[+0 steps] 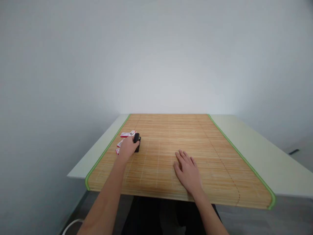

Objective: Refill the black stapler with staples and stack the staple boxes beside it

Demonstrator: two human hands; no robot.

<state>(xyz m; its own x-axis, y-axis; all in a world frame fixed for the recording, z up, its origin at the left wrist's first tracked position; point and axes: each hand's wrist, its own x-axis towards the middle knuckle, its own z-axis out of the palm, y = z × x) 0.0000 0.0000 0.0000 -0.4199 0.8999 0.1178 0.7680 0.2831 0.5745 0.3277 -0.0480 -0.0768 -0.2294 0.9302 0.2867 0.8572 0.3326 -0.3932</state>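
At the left of the bamboo mat, my left hand (126, 147) has its fingers and thumb closed around a small black oblong object (136, 137) with a rounded top. Its exact kind is too small to make out. Right beside and below it lies a flat black piece (137, 148), partly covered by my hand; I cannot tell whether the two are joined. Several small white and red boxes (125, 134) lie around this hand, some partly hidden by it. My right hand (187, 173) rests flat on the mat near its front edge, fingers apart, holding nothing.
The bamboo mat (176, 130) with green edging covers the middle of a white table (246, 140) set against a pale wall. A white cable (72, 224) curves near the floor at lower left. My legs are under the table's front edge.
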